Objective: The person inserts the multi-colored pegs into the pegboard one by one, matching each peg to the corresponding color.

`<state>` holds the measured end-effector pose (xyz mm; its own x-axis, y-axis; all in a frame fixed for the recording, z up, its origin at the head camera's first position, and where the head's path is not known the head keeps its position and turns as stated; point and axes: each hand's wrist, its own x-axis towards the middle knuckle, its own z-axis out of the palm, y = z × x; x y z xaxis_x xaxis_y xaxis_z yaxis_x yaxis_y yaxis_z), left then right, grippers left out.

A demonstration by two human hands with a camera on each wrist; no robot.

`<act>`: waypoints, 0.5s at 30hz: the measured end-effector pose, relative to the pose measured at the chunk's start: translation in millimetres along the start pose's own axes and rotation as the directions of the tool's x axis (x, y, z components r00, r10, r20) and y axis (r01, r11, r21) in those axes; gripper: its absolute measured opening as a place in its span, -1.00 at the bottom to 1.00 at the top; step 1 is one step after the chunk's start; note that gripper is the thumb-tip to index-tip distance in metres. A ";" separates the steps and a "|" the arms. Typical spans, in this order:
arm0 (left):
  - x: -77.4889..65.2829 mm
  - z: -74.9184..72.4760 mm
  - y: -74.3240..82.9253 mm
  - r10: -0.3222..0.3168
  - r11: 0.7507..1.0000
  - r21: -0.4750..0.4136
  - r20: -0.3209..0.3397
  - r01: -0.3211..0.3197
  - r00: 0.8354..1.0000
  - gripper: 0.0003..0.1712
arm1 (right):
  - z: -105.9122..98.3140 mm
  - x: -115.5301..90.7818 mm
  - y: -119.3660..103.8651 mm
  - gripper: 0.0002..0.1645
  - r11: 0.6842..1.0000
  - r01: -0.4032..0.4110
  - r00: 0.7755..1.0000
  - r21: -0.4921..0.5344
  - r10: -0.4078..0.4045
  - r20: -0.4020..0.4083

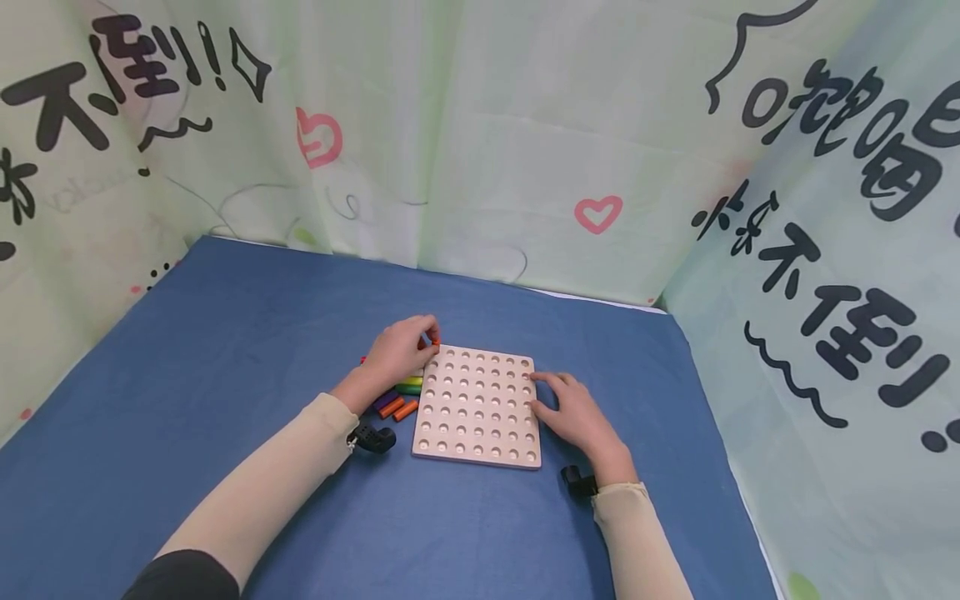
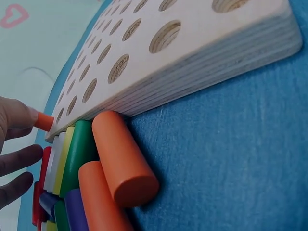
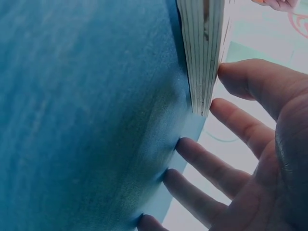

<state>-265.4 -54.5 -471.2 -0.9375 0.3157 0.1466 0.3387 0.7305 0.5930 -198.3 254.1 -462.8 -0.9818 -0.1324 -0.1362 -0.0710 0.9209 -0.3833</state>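
Observation:
A square wooden peg board (image 1: 470, 421) with rows of round holes lies flat on the blue cloth. At its far left corner my left hand (image 1: 396, 352) pinches an orange peg (image 2: 44, 121) between thumb and finger; the peg's end is at the corner hole, and I cannot tell whether it has entered. The other left fingers are spread. My right hand (image 1: 576, 414) touches the board's right edge with thumb and index finger, while its other fingertips rest on the cloth. Beside the board's left edge, partly under my left hand, lie loose pegs, including a green peg (image 2: 79, 156) and an orange peg (image 2: 124, 156).
Among the loose pegs are a yellow peg (image 2: 66, 161), a purple peg (image 2: 76, 209) and a second orange peg (image 2: 102, 197), with red and white ones farther along. The blue cloth (image 1: 300, 517) surrounds the board. Printed curtains (image 1: 510, 150) hang behind and at both sides.

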 end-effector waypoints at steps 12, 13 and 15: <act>-9.0 -5.8 -1.6 0.008 1.000 0.006 0.003 -0.008 1.000 -0.85 | 0.0 -0.4 -0.1 -0.36 1.000 -0.004 1.000 0.005 0.004 -0.002; -11.0 -6.6 -1.5 0.000 1.000 -0.003 0.000 0.000 1.000 -0.84 | 0.2 -0.8 -0.1 -0.36 1.000 -0.005 1.000 0.003 0.005 -0.001; -15.7 -8.4 -1.5 -0.013 1.000 -0.019 -0.004 0.013 1.000 -0.82 | 0.4 -1.4 0.0 -0.36 1.000 -0.008 1.000 0.001 0.008 0.003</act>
<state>-251.9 -65.7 -467.7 -0.9421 0.3038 0.1420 0.3250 0.7226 0.6101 -196.8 254.1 -463.0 -0.9818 -0.1261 -0.1419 -0.0629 0.9214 -0.3836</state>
